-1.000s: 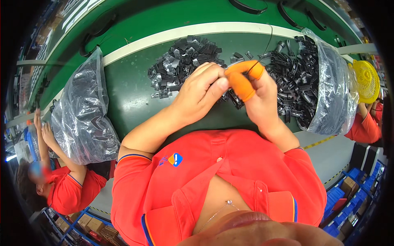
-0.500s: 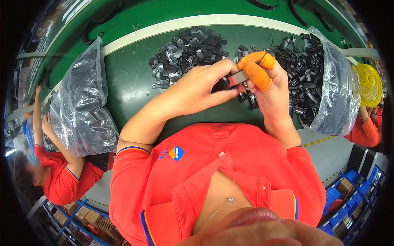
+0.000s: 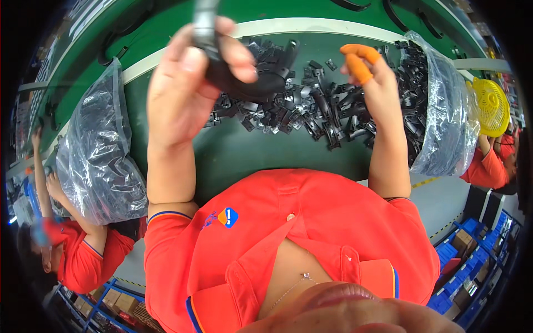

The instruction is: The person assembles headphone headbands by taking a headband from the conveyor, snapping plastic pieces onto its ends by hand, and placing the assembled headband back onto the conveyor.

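Note:
Raised at the upper left, my left hand grips a curved black band. One end of the band is grey and blurred, pointing up past my fingers; the other end curves round to the right. My right hand hovers over the right part of the heap with nothing visible in it. Orange finger cots cover two of its fingers, which are bent with a gap between them. Under both hands, small black plastic parts lie heaped on the green work surface.
A clear plastic bag stands at left, another bag at right beside more black parts. Behind the pale rail, several curved bands lie on a green belt. A yellow fan is far right. Co-workers sit at both sides.
My hands have parted from their grip together on the band. The left has carried it up and left; the right has let go and shifted slightly right. More of the heap shows.

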`<state>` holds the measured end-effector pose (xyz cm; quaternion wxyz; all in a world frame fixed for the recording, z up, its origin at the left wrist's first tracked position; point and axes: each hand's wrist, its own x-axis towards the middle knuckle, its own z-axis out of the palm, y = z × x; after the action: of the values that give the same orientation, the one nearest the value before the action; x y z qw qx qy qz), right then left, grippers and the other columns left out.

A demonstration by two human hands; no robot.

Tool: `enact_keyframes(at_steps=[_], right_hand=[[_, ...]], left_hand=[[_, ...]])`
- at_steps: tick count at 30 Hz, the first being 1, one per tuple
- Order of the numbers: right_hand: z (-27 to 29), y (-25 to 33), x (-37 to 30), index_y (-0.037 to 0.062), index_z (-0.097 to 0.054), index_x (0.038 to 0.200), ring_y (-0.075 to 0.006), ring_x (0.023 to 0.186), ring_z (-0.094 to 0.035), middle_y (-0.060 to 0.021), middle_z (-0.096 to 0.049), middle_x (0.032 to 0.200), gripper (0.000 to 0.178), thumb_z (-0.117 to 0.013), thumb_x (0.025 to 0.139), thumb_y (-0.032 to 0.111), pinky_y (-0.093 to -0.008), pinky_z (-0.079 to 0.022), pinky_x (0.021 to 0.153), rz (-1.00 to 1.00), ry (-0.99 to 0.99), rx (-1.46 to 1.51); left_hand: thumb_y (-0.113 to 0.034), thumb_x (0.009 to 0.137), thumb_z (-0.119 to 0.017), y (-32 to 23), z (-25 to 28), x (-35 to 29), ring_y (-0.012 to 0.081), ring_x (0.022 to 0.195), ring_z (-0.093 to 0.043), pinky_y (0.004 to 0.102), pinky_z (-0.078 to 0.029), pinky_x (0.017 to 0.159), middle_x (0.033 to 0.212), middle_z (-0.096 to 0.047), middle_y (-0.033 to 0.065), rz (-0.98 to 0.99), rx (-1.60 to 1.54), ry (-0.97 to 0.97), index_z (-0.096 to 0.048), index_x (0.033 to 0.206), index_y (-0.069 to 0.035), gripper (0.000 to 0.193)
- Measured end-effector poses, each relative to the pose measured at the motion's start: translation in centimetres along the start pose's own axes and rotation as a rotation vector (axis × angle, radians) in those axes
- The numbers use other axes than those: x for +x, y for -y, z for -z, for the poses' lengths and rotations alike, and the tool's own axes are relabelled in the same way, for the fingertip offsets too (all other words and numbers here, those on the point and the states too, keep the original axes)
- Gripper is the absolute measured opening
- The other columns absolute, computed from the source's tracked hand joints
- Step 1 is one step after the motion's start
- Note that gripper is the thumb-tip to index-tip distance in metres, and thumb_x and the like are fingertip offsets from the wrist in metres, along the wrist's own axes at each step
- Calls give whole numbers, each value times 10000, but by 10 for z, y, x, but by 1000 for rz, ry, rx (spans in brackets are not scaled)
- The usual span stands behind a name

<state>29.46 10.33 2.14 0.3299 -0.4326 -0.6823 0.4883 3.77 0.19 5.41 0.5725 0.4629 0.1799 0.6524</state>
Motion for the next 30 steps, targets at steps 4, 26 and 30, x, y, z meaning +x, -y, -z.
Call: enact_keyframes(at_steps=[4,26,30], right_hand=[[-3,-29,12,27,-595,1007,-180,828,-574,-86,-601,921,181,-550,845,97,-268,-446,744,175,77,-514],[-13,-41,43,36,-599,1043,-257,957,-561,-130,-573,1044,234,-563,813,50,-317,-449,820,284,205,-627],[-12,-47,45,5,-588,1015,-245,907,-572,-133,-563,1022,246,-610,770,20,-298,-463,804,303,301,-675]], left_hand=[[-183,935,-386,5,0,2,221,874,-591,374,-475,855,1009,-556,167,-114,-193,-138,-389,1209,79,379],[-191,901,-451,13,-16,-4,200,855,-608,320,-501,782,960,-598,154,-1,12,-232,-427,1186,48,373],[-192,902,-451,13,-20,-4,195,848,-608,315,-499,778,955,-598,152,-1,51,-231,-423,1189,46,374]])
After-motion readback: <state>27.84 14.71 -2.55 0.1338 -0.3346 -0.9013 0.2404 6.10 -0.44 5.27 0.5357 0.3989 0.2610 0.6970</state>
